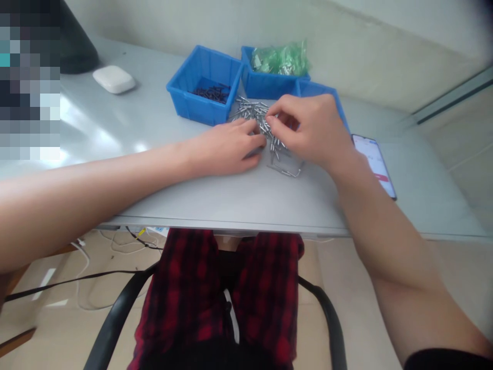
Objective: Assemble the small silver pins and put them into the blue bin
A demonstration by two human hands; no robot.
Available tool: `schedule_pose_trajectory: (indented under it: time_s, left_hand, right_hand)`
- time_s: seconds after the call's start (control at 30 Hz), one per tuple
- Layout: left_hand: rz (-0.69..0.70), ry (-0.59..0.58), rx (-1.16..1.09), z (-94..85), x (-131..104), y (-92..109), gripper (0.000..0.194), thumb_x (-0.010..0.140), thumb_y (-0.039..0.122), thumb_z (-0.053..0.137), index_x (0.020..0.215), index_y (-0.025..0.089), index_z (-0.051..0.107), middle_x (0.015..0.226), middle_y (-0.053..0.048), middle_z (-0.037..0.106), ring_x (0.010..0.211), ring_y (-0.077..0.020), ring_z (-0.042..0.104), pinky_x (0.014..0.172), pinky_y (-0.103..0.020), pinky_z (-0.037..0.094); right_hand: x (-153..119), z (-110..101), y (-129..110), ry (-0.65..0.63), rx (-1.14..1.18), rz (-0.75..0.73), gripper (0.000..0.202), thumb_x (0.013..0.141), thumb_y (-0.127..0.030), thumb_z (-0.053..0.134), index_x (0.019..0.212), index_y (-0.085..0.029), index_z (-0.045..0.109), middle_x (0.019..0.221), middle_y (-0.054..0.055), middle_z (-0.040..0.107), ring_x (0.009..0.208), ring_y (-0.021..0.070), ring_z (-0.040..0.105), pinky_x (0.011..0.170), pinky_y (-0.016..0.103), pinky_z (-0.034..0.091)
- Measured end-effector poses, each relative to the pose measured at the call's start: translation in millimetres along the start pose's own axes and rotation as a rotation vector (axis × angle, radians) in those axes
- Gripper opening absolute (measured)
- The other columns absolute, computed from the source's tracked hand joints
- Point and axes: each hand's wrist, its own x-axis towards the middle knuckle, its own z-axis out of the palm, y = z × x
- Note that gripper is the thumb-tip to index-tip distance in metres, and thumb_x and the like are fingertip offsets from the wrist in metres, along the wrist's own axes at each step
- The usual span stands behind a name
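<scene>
A loose pile of thin silver metal pins [252, 109], rivet-like in shape, lies on the table in front of the blue bins. My left hand [234, 146] rests at the pile's left edge, fingers bent, with a gap between thumb and fingers and nothing visible in it. Over the pile's right side, my right hand [308, 126] pinches thumb and forefinger together; anything between the fingertips is too small to make out. Below the pile is a small clear plastic piece [287, 162] with a few pins along its near edge. The right hand partly covers the pile.
One blue bin [181, 103] holds dark screws; another blue bin [265, 87] holds a green plastic bag [281, 59] of metal parts. A third blue bin [318, 90] stands behind my right hand. A phone [373, 164] lies right, a white rounded case [113, 79] left.
</scene>
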Motion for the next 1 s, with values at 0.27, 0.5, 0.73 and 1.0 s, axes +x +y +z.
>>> schedule_pose_trajectory:
  time_s: [0.27, 0.5, 0.73, 1.0]
  left_hand:
    - [-0.017, 0.013, -0.013, 2.0, -1.5, -0.2, 0.040, 0.112, 0.034, 0.052, 0.138, 0.023, 0.080, 0.133, -0.016, 0.079, 0.129, -0.0349, 0.076, 0.117, -0.052, 0.062]
    - [-0.045, 0.078, 0.003, 8.3, -3.7, -4.0, 0.042, 0.112, 0.039, 0.053, 0.138, 0.021, 0.080, 0.129, -0.016, 0.079, 0.127, -0.0362, 0.076, 0.112, -0.052, 0.064]
    - [-0.074, 0.041, 0.011, 3.4, -3.0, 0.2, 0.042, 0.111, 0.038, 0.056, 0.140, 0.021, 0.080, 0.130, -0.016, 0.080, 0.130, -0.0368, 0.076, 0.112, -0.051, 0.063]
    - [-0.045, 0.041, 0.011, 2.8, -4.3, -1.2, 0.044, 0.112, 0.037, 0.054, 0.143, 0.021, 0.080, 0.131, -0.016, 0.081, 0.130, -0.0358, 0.077, 0.111, -0.049, 0.064]
  right_hand:
    - [-0.1, 0.4, -0.5, -0.018, 0.049, 0.014, 0.015, 0.108, -0.033, 0.070, 0.094, -0.033, 0.073, 0.087, 0.001, 0.083, 0.087, 0.0305, 0.081, 0.085, 0.043, 0.058]
    - [0.9, 2.5, -0.2, -0.028, -0.037, -0.044, 0.015, 0.108, -0.031, 0.064, 0.097, -0.032, 0.075, 0.086, 0.000, 0.084, 0.081, 0.0274, 0.079, 0.078, 0.043, 0.055]
    - [0.6, -0.1, -3.4, -0.049, -0.020, -0.034, 0.015, 0.108, -0.030, 0.065, 0.096, -0.031, 0.074, 0.087, 0.002, 0.084, 0.083, 0.0287, 0.080, 0.078, 0.043, 0.054]
    - [-0.5, 3.9, -0.5, -0.042, 0.007, -0.053, 0.014, 0.107, -0.029, 0.068, 0.096, -0.032, 0.076, 0.084, 0.001, 0.082, 0.078, 0.0299, 0.079, 0.074, 0.043, 0.052]
